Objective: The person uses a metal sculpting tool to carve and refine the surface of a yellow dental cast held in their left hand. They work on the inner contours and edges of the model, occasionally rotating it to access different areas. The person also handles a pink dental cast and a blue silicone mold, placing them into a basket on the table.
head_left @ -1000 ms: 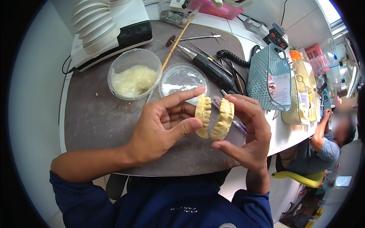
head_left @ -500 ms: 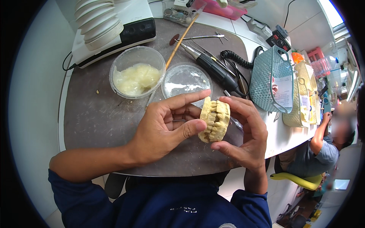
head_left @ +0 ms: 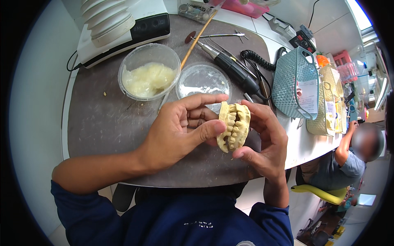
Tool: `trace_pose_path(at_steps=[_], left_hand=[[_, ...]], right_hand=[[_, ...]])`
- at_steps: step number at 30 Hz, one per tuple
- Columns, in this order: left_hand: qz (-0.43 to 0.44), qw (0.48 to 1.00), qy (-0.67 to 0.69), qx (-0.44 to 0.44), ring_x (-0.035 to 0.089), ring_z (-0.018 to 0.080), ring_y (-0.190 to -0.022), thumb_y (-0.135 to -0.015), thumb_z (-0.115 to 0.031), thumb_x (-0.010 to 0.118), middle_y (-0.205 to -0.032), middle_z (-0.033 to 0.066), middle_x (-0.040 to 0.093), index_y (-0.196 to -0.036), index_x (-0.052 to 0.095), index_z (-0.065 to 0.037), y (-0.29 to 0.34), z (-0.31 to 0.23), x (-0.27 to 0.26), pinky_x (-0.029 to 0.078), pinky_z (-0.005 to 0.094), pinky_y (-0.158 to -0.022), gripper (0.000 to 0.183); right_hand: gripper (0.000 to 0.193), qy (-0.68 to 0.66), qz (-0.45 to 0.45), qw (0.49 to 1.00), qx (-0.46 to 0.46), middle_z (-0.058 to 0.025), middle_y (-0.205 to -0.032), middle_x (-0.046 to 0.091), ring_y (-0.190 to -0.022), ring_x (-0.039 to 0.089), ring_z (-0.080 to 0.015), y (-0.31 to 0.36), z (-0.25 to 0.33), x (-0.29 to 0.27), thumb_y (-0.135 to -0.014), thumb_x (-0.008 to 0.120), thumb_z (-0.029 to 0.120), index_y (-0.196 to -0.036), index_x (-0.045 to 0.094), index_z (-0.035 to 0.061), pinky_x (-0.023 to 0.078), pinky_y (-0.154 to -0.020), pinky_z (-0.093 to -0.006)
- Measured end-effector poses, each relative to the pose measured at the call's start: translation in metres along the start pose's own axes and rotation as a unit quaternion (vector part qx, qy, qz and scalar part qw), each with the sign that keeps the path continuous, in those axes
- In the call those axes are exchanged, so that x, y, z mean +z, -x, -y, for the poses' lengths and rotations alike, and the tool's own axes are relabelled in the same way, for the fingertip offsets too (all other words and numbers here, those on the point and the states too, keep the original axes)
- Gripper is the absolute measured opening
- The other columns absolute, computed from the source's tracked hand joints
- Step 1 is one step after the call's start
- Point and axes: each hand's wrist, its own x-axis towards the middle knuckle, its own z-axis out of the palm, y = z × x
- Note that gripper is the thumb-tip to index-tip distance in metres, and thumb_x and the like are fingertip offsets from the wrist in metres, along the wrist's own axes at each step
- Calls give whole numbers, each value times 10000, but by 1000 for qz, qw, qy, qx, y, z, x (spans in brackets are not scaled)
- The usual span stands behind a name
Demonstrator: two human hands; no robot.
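A pale yellow plaster dental model (head_left: 234,128) is held up above the bench, its two toothed halves standing on edge and facing each other. My left hand (head_left: 174,133) grips the left half, with the thumb on its near side and the index finger stretched along the top. Around the right half, my right hand (head_left: 269,141) has its fingers at the top and outer side and its thumb at the lower edge. The rows of teeth meet along the middle, with dark gaps visible between some of them. My left hand's other fingers curl behind, partly hidden.
On the dark bench top (head_left: 106,135) are a clear tub (head_left: 123,78) of whitish jelly-like material, a round clear lid (head_left: 195,84), a wooden stick (head_left: 197,41) and a black handpiece (head_left: 234,71). A teal basket (head_left: 293,82) stands right. A co-worker (head_left: 344,160) sits beyond.
The dental model has turned slightly in my hands, and the dark gap between its tooth rows looks different. Both hands keep their hold. The co-worker's head shows more fully.
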Motion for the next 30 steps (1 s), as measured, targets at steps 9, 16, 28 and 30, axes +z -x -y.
trace_pose_path(at_steps=[9,16,28,30], left_hand=[[0,1000,0,-2,654,149,-1011,-965,-178,646,-1129,130,649,-1435,402,45,0,-2,1,578,272,-863,575],[3,1000,-22,7,643,135,-1018,-945,-146,671,-1104,110,655,-1443,406,24,-1,-1,0,559,273,-888,589],[-51,991,-121,32,626,165,-1098,-802,-14,790,-1170,112,640,-1479,355,-5,7,-11,11,543,315,-964,805],[-45,988,-135,59,623,174,-1118,-793,-1,792,-1187,120,639,-1479,353,-4,8,-9,12,542,331,-976,815]], right_hand=[[787,-23,4,1000,12,-166,-1258,575,-1115,653,-262,1,0,0,-701,899,238,-1330,523,-49,529,-963,-357],[767,-8,1,1000,-4,-177,-1281,564,-1121,649,-260,1,0,0,-710,891,207,-1334,524,-45,534,-959,-357],[676,-24,-16,999,-19,-223,-1284,586,-1061,647,-217,6,1,3,-743,819,30,-1370,568,47,579,-829,-315],[641,-21,-13,999,-39,-232,-1287,589,-1087,647,-235,6,1,1,-769,801,41,-1366,569,40,579,-831,-321]])
